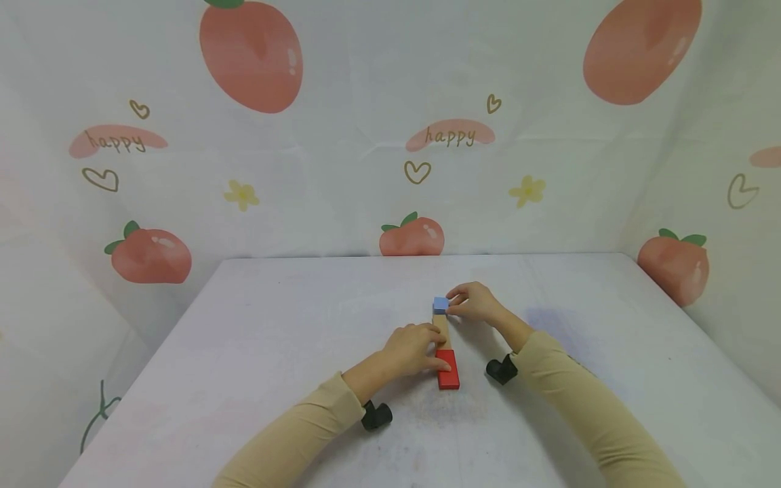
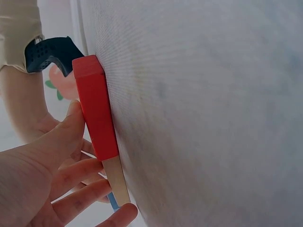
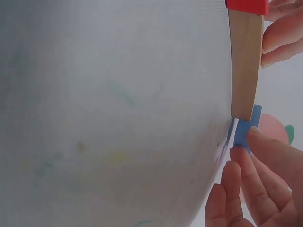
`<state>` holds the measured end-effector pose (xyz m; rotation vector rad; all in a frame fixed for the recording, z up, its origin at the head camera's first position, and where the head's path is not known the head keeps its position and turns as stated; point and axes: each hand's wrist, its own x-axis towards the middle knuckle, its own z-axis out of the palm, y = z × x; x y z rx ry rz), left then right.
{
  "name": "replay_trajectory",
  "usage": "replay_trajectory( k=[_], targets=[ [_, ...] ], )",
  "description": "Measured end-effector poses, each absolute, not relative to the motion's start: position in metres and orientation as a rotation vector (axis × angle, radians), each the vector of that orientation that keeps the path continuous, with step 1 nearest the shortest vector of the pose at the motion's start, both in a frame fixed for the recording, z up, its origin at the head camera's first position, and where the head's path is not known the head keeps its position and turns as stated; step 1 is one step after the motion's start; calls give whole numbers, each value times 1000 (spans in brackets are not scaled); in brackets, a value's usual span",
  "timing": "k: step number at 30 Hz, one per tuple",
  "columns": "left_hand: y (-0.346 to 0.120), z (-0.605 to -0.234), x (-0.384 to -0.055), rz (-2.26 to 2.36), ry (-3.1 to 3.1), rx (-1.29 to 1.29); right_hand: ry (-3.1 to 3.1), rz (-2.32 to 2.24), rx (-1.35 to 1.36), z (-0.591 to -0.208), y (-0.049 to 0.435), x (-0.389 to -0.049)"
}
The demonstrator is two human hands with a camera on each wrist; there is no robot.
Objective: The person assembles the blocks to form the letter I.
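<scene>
A red rectangular block (image 1: 449, 381), a plain wooden block (image 1: 440, 327) and a blue block (image 1: 441, 304) stand in a line on the white table, red nearest. My left hand (image 1: 410, 348) lies over the near part of this line. Its thumb touches the red block, while its spread fingers rest on the wooden block (image 2: 116, 177). At the far end, my right hand (image 1: 478, 303) pinches the blue block (image 3: 243, 133) between thumb and index finger, its other fingers loosely bent. The blue block sits against or very close to the wooden block's far end.
A white table (image 1: 293, 318) spreads around the blocks. Behind it hangs a white cloth (image 1: 342, 190) printed with fruit, hearts and flowers. Black wrist-worn devices (image 1: 502, 370) jut out below both sleeves. A green cord (image 1: 100, 411) hangs at the left edge.
</scene>
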<state>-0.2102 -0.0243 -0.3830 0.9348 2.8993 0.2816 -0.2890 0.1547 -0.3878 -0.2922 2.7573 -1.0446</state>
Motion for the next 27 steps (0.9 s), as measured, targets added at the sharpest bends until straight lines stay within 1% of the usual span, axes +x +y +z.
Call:
replay_trajectory(
  k=[27],
  targets=[
    [-24,-381,-209,288,2895,903,2718,-1045,-263,-386,149,-289]
  ],
)
